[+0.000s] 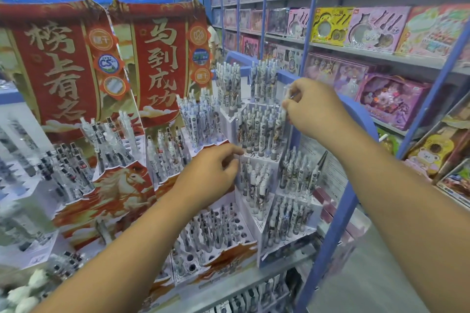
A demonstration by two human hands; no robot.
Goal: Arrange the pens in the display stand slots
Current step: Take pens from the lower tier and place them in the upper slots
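A white tiered display stand holds several patterned white pens upright in round slots. My right hand pinches the top of one pen at the right end of the stand's second tier, the pen upright among its neighbours. My left hand rests against the left edge of the tier below, fingertips curled at the stand's corner; whether it holds anything I cannot tell. A lower front tray shows darker pens and several vacant holes.
Red and gold cardboard displays with more pens stand to the left. Blue-framed shelves of boxed toys and stationery fill the right side. The stand sits on a grey shelf edge, with more pens below.
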